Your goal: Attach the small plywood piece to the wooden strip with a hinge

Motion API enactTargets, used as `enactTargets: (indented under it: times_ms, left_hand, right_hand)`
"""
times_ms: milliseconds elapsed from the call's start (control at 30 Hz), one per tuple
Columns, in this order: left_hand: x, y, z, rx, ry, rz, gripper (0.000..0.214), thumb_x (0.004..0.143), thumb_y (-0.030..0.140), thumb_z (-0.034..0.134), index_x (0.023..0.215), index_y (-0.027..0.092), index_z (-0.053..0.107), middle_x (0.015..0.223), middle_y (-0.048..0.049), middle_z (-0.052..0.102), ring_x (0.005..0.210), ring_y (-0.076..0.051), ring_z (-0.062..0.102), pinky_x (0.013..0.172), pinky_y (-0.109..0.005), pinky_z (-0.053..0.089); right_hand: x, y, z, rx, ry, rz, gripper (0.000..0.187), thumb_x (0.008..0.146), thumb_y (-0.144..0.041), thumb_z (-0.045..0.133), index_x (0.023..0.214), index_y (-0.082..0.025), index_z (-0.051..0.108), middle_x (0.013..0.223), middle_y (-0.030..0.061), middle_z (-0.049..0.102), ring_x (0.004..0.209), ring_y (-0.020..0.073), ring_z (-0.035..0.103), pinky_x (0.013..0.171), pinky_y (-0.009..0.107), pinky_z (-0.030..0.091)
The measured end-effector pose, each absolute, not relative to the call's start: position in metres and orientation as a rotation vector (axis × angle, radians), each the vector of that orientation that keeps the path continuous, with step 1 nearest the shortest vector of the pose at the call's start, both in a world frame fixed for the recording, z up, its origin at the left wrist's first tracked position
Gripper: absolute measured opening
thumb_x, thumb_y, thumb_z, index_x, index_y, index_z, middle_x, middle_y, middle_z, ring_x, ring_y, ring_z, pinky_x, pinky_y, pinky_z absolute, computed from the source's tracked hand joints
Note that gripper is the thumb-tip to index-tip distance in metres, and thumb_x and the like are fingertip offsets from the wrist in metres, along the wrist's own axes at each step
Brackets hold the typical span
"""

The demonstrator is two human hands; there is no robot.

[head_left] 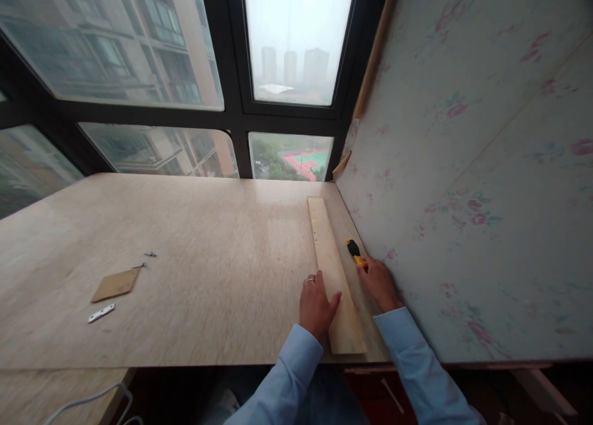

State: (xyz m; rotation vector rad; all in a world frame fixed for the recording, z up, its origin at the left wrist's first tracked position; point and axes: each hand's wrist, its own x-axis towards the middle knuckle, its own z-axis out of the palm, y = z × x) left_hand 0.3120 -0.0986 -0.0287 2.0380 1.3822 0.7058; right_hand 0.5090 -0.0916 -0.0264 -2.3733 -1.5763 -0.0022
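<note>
A long, pale wooden board [331,252] lies on the stone-look surface, running away from me near the wall. My left hand [316,306], with a ring on one finger, is at its left edge; the fingers are bent against the wood and the thumb reaches over the top. To the right of the board, my right hand [380,284] is closed around the near part of a black and yellow screwdriver [353,248]. The black handle end points away from me, while the shaft and tip are hidden by the hand.
On the left lie a small tan plate [115,285], a white metal strip with holes [100,313] and a few small screws [151,254]. A flowered wall [463,196] rises close on the right. Dark-framed windows [238,116] stand behind. A white cable [88,401] hangs at lower left.
</note>
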Motion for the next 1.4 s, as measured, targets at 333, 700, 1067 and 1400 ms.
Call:
enactTargets:
  times_ms: [333,700,1067,1400]
  left_hand:
    - [0.202,-0.055,-0.049,1.659,1.166,0.961,0.03,0.081,0.029,0.056,0.105,0.014,0.064,0.089,-0.0083,0.069,0.079,-0.019,0.066,0.075,-0.034,0.053]
    - [0.087,-0.04,-0.048,1.379,1.357,1.093,0.034,0.079,0.037,0.058,0.104,0.015,0.065,0.09,-0.0078,0.072,0.075,-0.02,0.068,0.061,-0.031,0.056]
    - [0.084,-0.044,-0.052,1.596,1.317,1.136,0.026,0.083,0.034,0.057,0.098,0.018,0.069,0.094,-0.0072,0.073,0.086,-0.021,0.069,0.079,-0.035,0.056]
    - [0.084,-0.044,-0.054,1.582,1.302,1.134,0.025,0.082,0.032,0.058,0.098,0.017,0.069,0.093,-0.0076,0.073,0.086,-0.021,0.068,0.079,-0.035,0.055]
  right_hand:
    - [0.481,-0.119,-0.009,-2.166,-1.701,-0.092,0.037,0.089,-0.033,0.049,0.12,-0.015,0.057,0.111,0.0161,0.063,0.105,0.0285,0.06,0.088,0.039,0.047]
    - [0.41,-0.1,-0.055,-2.251,-1.797,-0.074,0.062,0.082,-0.039,0.056,0.13,-0.001,0.048,0.141,0.0303,0.042,0.134,0.0414,0.038,0.106,0.053,0.035]
    - [0.432,-0.126,-0.07,-2.143,-1.878,-0.209,0.058,0.09,-0.042,0.043,0.132,-0.003,0.046,0.14,0.0269,0.046,0.132,0.0353,0.041,0.106,0.051,0.037]
    - [0.449,-0.127,-0.075,-2.095,-1.857,-0.025,0.068,0.089,-0.056,0.04,0.131,-0.004,0.05,0.142,0.0266,0.045,0.135,0.0343,0.041,0.108,0.052,0.036]
